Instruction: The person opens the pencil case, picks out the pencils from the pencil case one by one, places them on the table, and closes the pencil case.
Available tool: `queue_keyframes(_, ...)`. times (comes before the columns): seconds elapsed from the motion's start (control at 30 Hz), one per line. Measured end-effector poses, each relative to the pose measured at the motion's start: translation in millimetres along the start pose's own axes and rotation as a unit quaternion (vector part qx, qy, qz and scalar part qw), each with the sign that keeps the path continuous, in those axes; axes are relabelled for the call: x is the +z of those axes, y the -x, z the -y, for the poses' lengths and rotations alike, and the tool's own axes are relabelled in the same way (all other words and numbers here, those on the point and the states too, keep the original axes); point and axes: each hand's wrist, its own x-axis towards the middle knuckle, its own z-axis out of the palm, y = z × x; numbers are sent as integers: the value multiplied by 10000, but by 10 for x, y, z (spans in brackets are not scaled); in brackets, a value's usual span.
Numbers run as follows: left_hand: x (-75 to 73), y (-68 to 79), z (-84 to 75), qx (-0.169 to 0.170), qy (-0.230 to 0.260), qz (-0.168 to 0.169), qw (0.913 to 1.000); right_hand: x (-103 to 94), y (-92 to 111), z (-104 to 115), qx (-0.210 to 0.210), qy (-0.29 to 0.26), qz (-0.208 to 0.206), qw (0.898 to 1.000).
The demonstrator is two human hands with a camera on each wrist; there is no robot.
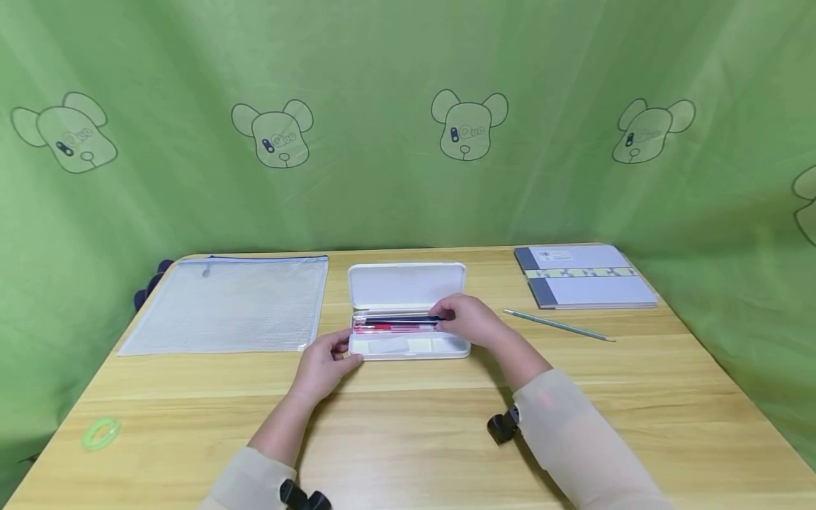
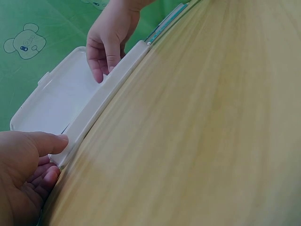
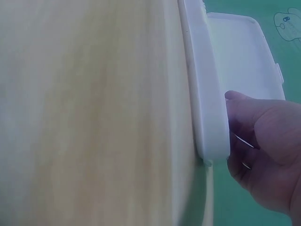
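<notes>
A white pencil case (image 1: 410, 347) lies on the table with its lid (image 1: 408, 285) raised at the back. My left hand (image 1: 323, 365) grips its left end, thumb on the front edge and fingers at the side. My right hand (image 1: 468, 319) reaches into the right end, thumb and fingers pinching the end of a dark pen (image 1: 401, 320). Beside that pen lies a red pen (image 1: 389, 327), in the rear part of the case. A small whitish piece (image 1: 389, 345) sits in the front part. In the right wrist view, the case wall (image 3: 207, 94) hides my fingertips.
On the left lies a clear zip pouch (image 1: 229, 308), with a green ring (image 1: 100, 433) nearer the front. To the right are a teal pencil (image 1: 561, 325) and, behind it, notebooks (image 1: 583, 280) with a patterned band. A green curtain (image 1: 382, 198) hangs behind the table (image 1: 408, 432).
</notes>
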Motion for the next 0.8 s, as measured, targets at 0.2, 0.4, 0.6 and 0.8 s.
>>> queue_keyframes(0.2, 3, 4, 0, -31, 0, 0, 10000, -2, -53, 12, 19, 235, 116, 9997)
queue_keyframes(0.4, 3, 0, 5, -34, 26, 0, 10000, -13, -69, 17, 95, 247, 226, 9994)
queue_keyframes(0.6, 2, -3, 5, -6, 34, -14, 10000, -15, -55, 23, -20, 208, 320, 9993)
queue_keyframes(0.8, 3, -2, 10, -9, 82, 10, 10000, -11, -27, -11, -165, 96, 379, 9991)
